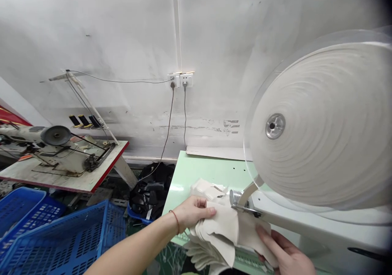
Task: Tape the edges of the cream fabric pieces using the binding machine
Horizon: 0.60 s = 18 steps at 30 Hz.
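Observation:
My left hand [196, 211] pinches the upper left edge of a bunch of cream fabric pieces [220, 222], thumb on top and fingers curled behind. Layered pieces fan out below it toward the table's front edge. My right hand [283, 250] grips the right end of the same cream fabric, its thumb lying on the top face. Just above the fabric sits a metal tape guide [240, 199], with a cream strip [252, 189] running into it from a large roll of tape [321, 132]. More cream pieces [208, 188] lie crumpled behind my left hand.
The pale green table [183, 173] carries the white machine [324, 230] at right. Leftward are a sewing machine [64, 148] on a red-edged table, blue crates [76, 238] and a basket of black material [153, 189]. Cords hang from wall sockets [180, 80].

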Tool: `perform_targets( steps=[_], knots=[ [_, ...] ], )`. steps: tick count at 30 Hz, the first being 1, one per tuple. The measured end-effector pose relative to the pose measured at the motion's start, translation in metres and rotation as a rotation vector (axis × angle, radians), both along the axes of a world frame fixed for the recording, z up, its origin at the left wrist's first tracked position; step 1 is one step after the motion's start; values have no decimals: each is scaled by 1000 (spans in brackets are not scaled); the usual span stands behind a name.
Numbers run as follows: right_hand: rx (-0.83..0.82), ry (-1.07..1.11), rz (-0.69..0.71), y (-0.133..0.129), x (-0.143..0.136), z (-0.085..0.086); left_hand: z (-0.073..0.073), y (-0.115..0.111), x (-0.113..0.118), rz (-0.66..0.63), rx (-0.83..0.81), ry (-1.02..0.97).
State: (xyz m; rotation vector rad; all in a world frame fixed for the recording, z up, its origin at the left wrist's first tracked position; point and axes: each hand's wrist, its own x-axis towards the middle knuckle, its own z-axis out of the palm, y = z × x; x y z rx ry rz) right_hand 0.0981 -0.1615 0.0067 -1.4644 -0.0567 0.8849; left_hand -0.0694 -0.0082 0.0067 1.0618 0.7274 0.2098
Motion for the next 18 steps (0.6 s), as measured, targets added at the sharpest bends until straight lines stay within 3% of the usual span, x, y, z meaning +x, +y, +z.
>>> perform_targets(
  steps=[5, 10, 14, 18],
  knots=[
    [5, 117, -41, 9, 4, -1, -3, 8, 3, -42, -54, -9],
    [128, 124, -66, 26, 19, -12, -10, 17, 13, -12, -67, 34],
    [161, 200, -82, 25, 14, -25, -15, 7, 4, -11, -55, -38],
    [273, 148, 151, -2, -23, -49, -12, -18, -20, -34, -66, -229]
  ],
)
